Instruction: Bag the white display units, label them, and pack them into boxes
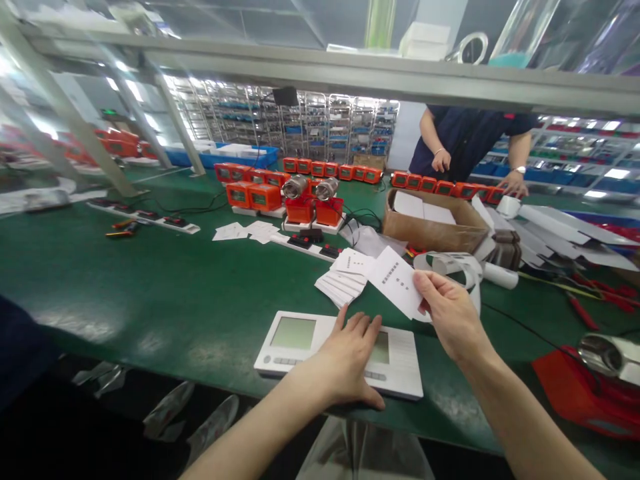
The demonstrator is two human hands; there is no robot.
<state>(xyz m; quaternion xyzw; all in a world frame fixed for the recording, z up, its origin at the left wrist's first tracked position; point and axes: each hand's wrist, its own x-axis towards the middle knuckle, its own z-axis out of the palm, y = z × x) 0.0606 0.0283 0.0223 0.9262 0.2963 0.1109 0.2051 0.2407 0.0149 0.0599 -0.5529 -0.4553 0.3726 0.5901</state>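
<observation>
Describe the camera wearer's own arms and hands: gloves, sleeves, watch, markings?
Left hand and right hand: both ungloved, five-fingered, no rings visible. Left forearm and right forearm: uncovered as far as the frame shows, no sleeve or cuff in view. No watch, bracelet, wrist strap or attached cable visible, and no markings that I can make out.

Green tabletop (165,287), glossy, spans mid-frame. On it: white two-screen panel (323,327) lower centre; card stack (339,288) centre; loose papers (231,231) left of centre; white strip (145,217) and pliers (129,229) at left; open cardboard box (430,235) right of centre; orange-cased units (346,173) in rows, upper centre; another orange unit (570,393) lower right.
</observation>
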